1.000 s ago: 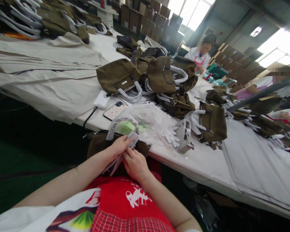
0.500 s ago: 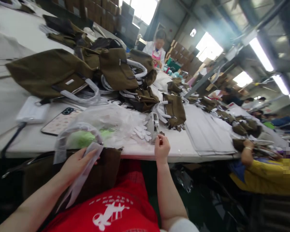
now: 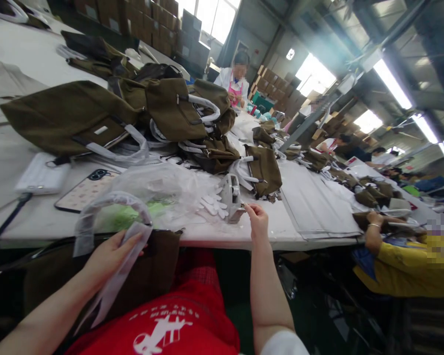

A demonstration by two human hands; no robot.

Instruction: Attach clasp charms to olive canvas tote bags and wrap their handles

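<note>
My left hand (image 3: 113,254) is closed round a bag handle (image 3: 124,268) in whitish wrapping. That handle belongs to a dark olive bag (image 3: 159,264), which leans on the table's front edge; its other wrapped handle (image 3: 113,199) arches above the bag. On the table stands a grey tape dispenser (image 3: 232,199). Just right of its cutting end, my right hand (image 3: 258,219) pinches thumb and forefinger together on tape, of which only a faint bit shows. White cut-out pieces (image 3: 212,204) lie left of the dispenser, beside a clear plastic bag (image 3: 159,185) with something green inside.
A phone (image 3: 85,190) and a white box with a cable (image 3: 44,172) lie at left on the white table (image 3: 207,236). Olive bags (image 3: 74,111) are heaped behind. At right, a co-worker in a yellow top (image 3: 403,268) handles another bag; other people work farther back.
My right hand has moved slightly right, away from the dispenser's cutting end. My left hand keeps its hold on the handle. The whole view has shifted a little.
</note>
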